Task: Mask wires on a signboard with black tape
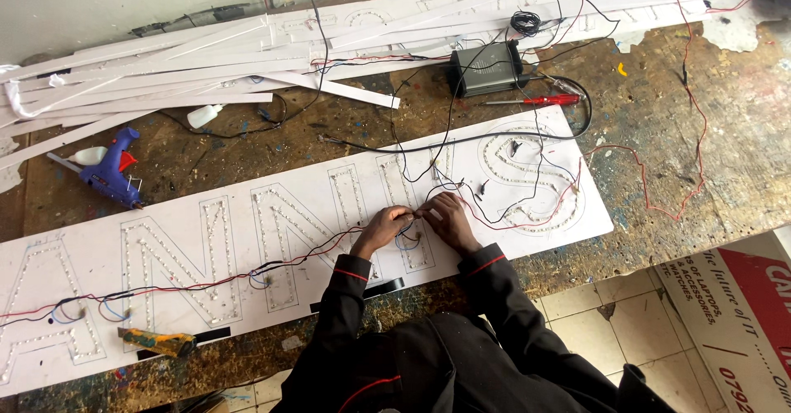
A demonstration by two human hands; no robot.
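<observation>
Wires point(409, 225), thin and dark, are pinched between both hands over the white sign board point(165, 223), which lies flat along the workbench point(709, 157) and serves as the landmark. The left hand point(384, 228) is curled narrow, its fingertips meeting those of the right hand point(447, 218), which is likewise closed down tight; the two touch at the wires, near the middle of the board's near edge. Exactly how many strands each hand grips is hard to tell at this size, though a blue loop shows just under the fingers. Both sleeves are black with a red stripe at the cuff.

Rows of small LED dots point(284, 240) fill large outlined letters across the board. Red and black leads point(206, 281) trail from the hands toward the board's left end. On the board's near left edge rests a yellow utility knife point(158, 342). Beyond the board's far left side lies a blue glue gun point(111, 170). Beyond its far right corner sit a dark power supply box point(484, 68) and a red-handled screwdriver point(544, 100). White plastic strips point(165, 71) are heaped behind the board at the back of the bench.
</observation>
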